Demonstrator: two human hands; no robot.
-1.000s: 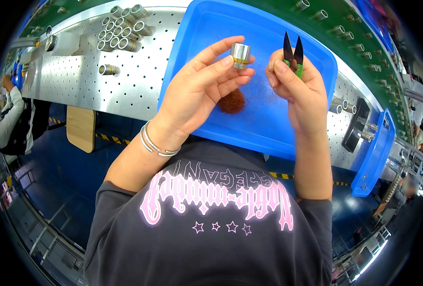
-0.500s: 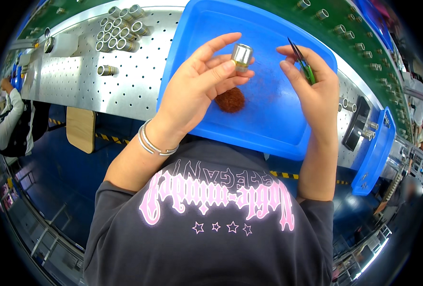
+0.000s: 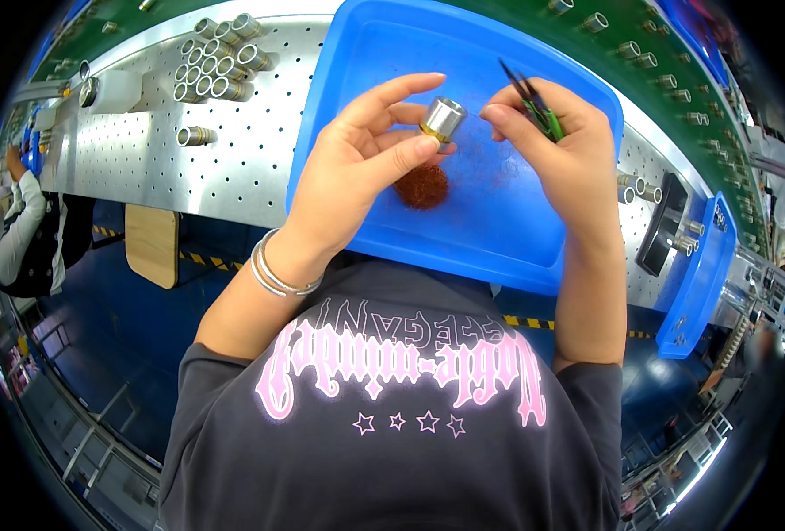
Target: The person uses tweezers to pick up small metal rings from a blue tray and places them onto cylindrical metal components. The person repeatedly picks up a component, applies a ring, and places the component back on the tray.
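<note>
My left hand [image 3: 361, 164] holds a small silver metal cylinder [image 3: 443, 119] with a brass end between thumb and fingers, above a blue plastic tray [image 3: 507, 239]. My right hand [image 3: 569, 146] grips small cutters with green handles and dark blades [image 3: 534, 102], the blades shut and pointing up-left, close beside the cylinder. A heap of reddish copper wire scraps [image 3: 421, 186] lies on the tray just below the cylinder. Silver bangles circle my left wrist.
A perforated metal bench top [image 3: 233, 150] carries a cluster of silver cylinders [image 3: 215, 66] at the upper left and one lone cylinder [image 3: 193, 135]. Another blue tray [image 3: 697, 274] stands on edge at right. Another person's sleeve [image 3: 21, 230] shows at far left.
My right hand turned the cutters from upright with blades spread to tilted with blades together, and moved closer to the cylinder. The left hand kept the cylinder almost in place.
</note>
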